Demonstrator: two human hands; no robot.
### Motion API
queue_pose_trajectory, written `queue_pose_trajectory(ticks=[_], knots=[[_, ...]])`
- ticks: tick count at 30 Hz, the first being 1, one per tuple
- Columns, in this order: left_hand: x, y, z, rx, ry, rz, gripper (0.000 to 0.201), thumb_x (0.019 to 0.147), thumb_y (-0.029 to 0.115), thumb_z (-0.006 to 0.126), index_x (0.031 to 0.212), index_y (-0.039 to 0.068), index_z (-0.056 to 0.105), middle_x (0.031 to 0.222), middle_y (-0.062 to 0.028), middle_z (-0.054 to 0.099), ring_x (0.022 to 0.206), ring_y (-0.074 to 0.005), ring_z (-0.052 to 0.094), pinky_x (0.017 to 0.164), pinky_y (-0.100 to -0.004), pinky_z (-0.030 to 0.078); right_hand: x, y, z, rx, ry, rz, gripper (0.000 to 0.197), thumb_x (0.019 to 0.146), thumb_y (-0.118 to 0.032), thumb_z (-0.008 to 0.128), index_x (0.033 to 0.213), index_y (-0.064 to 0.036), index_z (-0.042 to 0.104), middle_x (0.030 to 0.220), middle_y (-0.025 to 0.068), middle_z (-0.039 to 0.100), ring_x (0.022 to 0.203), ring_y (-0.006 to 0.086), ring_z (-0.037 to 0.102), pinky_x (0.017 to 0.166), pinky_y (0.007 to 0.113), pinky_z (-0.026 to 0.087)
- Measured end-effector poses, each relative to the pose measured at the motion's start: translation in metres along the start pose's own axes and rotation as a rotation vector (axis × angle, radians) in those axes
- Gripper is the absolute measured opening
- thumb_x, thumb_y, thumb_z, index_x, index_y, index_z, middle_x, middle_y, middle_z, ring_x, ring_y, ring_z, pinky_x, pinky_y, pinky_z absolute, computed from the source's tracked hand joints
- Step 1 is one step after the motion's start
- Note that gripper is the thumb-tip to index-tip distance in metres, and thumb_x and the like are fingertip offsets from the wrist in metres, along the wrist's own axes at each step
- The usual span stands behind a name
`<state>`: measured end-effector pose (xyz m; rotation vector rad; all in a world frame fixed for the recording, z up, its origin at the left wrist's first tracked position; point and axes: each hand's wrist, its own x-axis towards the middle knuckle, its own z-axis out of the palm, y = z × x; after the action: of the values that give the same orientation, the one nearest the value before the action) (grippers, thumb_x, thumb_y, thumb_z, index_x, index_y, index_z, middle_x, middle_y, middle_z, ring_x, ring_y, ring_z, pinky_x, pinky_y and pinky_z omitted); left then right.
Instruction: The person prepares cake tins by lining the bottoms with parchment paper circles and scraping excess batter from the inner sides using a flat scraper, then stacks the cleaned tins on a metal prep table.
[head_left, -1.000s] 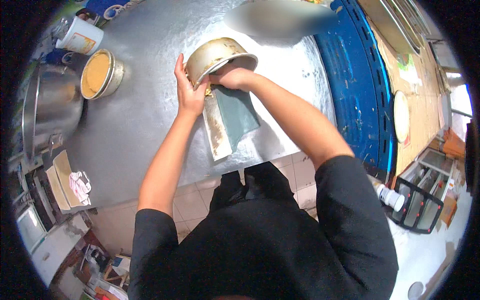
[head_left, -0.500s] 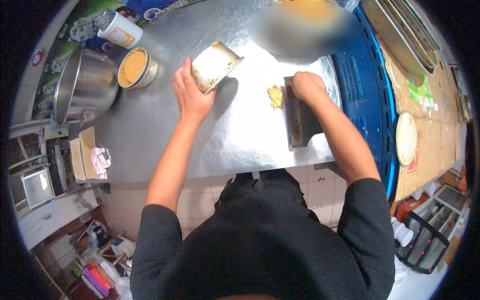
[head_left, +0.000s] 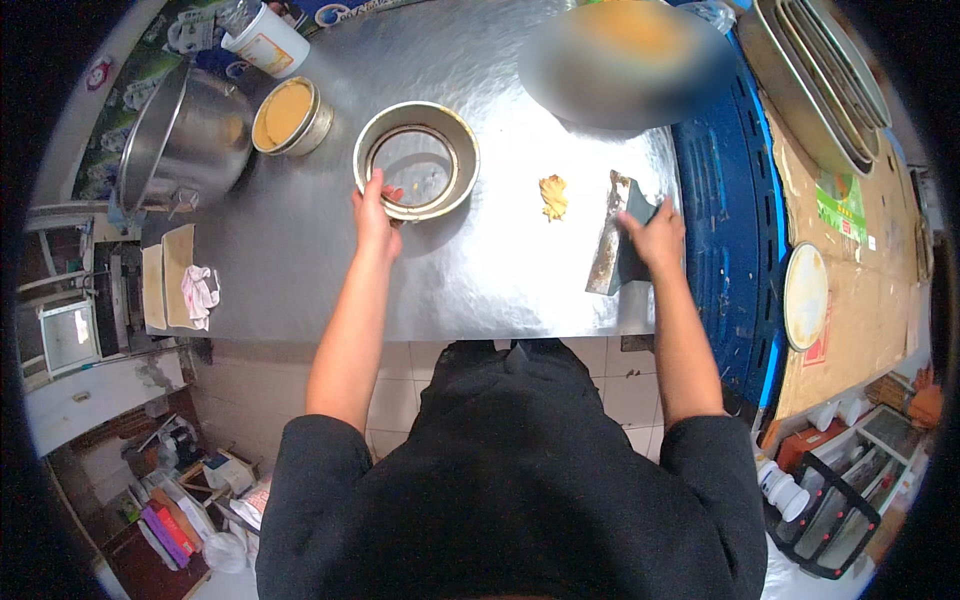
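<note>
My left hand (head_left: 376,215) grips the near rim of a round metal cake tin (head_left: 465,150), thumb over the edge. The tin is held above the steel table, its opening facing up, with stains round its inner bottom edge. My right hand (head_left: 655,238) has its fingers spread over a wide dark metal scraper (head_left: 603,255) near the table's right edge. The thumb is at the scraper's side; whether it touches is hard to tell. A crumpled yellow scrap (head_left: 552,197) lies between the tin and the scraper.
A steel pot (head_left: 200,135), a tin with yellow-orange contents (head_left: 285,118) and a white tub (head_left: 268,42) stand at the far left. A blurred bowl (head_left: 560,75) sits at the back. Right of the steel table (head_left: 480,290) are a blue crate (head_left: 725,270) and stacked pans (head_left: 800,80).
The cake tin has turned from lying on its side to opening up, and moved slightly nearer. My right hand has loosened from the scraper and spread its fingers; the scraper has shifted right.
</note>
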<state>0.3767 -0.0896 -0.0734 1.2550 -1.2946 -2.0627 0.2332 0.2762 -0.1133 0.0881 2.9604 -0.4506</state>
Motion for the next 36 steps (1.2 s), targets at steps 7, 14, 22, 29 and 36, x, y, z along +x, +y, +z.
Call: queue_pose_trajectory(ticks=[7, 14, 22, 29, 36], knots=[[0.005, -0.006, -0.018, -0.142, -0.072, -0.062, 0.043, 0.082, 0.039, 0.06, 0.111, 0.013, 0.044, 0.091, -0.0026, 0.053, 0.084, -0.0169, 0.056, 0.069, -0.0357, 0.045, -0.058, 0.014, -0.007, -0.047, -0.078, 0.238, 0.119, 0.053, -0.048, 0.082, 0.14, -0.0047, 0.013, 0.134, 0.0289, 0.027, 0.122, 0.0383, 0.032, 0.093, 0.048, 0.038], [0.004, 0.024, -0.015, -0.19, -0.163, 0.097, 0.043, 0.085, 0.034, 0.059, 0.113, 0.01, 0.039, 0.095, -0.0054, 0.051, 0.087, -0.0169, 0.055, 0.074, -0.0323, 0.044, -0.055, 0.086, 0.014, 0.567, -0.008, 0.383, 0.081, 0.066, -0.031, 0.079, 0.128, 0.0, 0.037, 0.12, 0.0189, 0.05, 0.104, 0.0272, 0.052, 0.088, 0.036, 0.043], [0.002, 0.044, 0.011, 0.097, -0.338, 0.52, 0.054, 0.09, 0.031, 0.052, 0.127, 0.0, 0.028, 0.109, -0.0114, 0.048, 0.094, -0.0175, 0.051, 0.085, -0.0314, 0.041, -0.113, -0.112, -0.123, 0.908, -0.344, -0.111, 0.038, 0.08, -0.02, 0.065, 0.109, 0.002, 0.054, 0.098, 0.0111, 0.062, 0.086, 0.0161, 0.058, 0.075, 0.029, 0.047], [-0.007, 0.047, 0.041, 0.076, -0.497, 0.733, 0.049, 0.093, 0.026, 0.046, 0.129, 0.0, 0.026, 0.117, -0.0128, 0.041, 0.106, -0.0187, 0.042, 0.093, -0.0331, 0.034, -0.11, -0.174, -0.077, 0.952, -0.434, -0.222, 0.032, 0.081, -0.013, 0.063, 0.105, 0.0034, 0.052, 0.091, 0.0102, 0.063, 0.08, 0.0155, 0.058, 0.074, 0.029, 0.047], [0.011, 0.023, 0.044, -0.008, -0.464, 0.372, 0.048, 0.093, 0.03, 0.046, 0.13, 0.009, 0.023, 0.106, -0.0074, 0.046, 0.095, -0.0157, 0.048, 0.084, -0.0302, 0.04, -0.106, -0.175, -0.048, 1.089, -0.482, -0.23, 0.031, 0.081, -0.013, 0.062, 0.106, 0.0036, 0.053, 0.09, 0.0102, 0.063, 0.077, 0.0154, 0.06, 0.069, 0.03, 0.05]])
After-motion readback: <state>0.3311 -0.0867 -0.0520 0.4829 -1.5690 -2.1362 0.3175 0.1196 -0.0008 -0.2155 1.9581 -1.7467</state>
